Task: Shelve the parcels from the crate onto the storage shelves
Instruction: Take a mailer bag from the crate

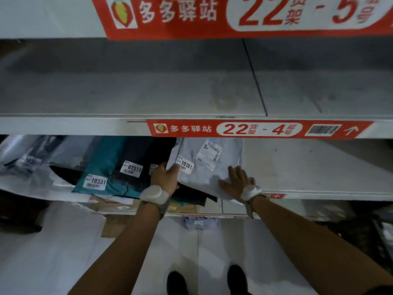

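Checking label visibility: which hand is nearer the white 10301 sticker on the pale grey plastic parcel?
Left. The left hand touches the pale grey plastic parcel beside the white 10301 sticker; the right hand lies flat on its lower right.

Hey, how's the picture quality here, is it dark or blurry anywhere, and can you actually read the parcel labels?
Head view: dim overall, darkest at the lower left beneath the parcels; the wide-angle lens bows the shelf edges; the top sign is soft, the 22-4 sign sharper; labels 10301, 07311 and 10331 are legible, the far-left label is smeared.
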Tool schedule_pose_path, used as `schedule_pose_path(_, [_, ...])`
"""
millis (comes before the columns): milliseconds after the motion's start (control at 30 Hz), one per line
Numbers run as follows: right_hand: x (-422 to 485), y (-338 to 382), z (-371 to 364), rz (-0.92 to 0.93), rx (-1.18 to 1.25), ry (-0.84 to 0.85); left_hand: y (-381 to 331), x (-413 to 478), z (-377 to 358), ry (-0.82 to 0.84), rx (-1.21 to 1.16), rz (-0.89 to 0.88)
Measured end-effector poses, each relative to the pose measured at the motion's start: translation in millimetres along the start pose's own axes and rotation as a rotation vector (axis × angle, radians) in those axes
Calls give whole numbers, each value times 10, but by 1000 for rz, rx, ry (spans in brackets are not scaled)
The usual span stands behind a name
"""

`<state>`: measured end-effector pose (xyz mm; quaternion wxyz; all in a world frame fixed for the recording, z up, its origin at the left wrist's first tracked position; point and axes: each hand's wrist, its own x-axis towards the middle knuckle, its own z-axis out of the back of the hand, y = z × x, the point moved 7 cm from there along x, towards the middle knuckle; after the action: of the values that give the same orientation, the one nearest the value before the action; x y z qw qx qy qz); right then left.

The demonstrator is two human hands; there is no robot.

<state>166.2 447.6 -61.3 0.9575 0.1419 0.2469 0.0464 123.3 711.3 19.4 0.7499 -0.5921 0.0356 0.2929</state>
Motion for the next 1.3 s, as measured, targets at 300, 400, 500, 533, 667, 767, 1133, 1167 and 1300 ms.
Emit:
schedule_pose_path(300, [103,168,109,31,-38,-36,31,129,419,55,354,-267])
schedule_pose_path(400, [153,223,116,26,-10,-18,-4,69,536,-23,393,-354])
schedule_pose_path(500, [167,214,120,39,-46,-23,-115,-13,614,-167,401,-425])
schedule_pose_path(533, [171,201,119,34,-40,-30,-180,-55,610,-216,398,-464])
schedule_pose_path(667, [202,140,93,47,-45,-5,-560,-224,299,-272,656,-783])
schedule_pose_path(767, [193,132,99,69,-41,15,-531,-185,-196,-109,1010,-896])
schedule_pose_path(1133, [157,97,126,97,18,-37,-165,-58,-597,-62,1248,-746])
schedule_pose_path(1167, [167,90,131,111,22,-29,-164,-53,-599,-65,1254,-727])
schedule_pose_path(1300, [155,-44,204,190,74,-16,-150,-37,-648,-60,1325,-630])
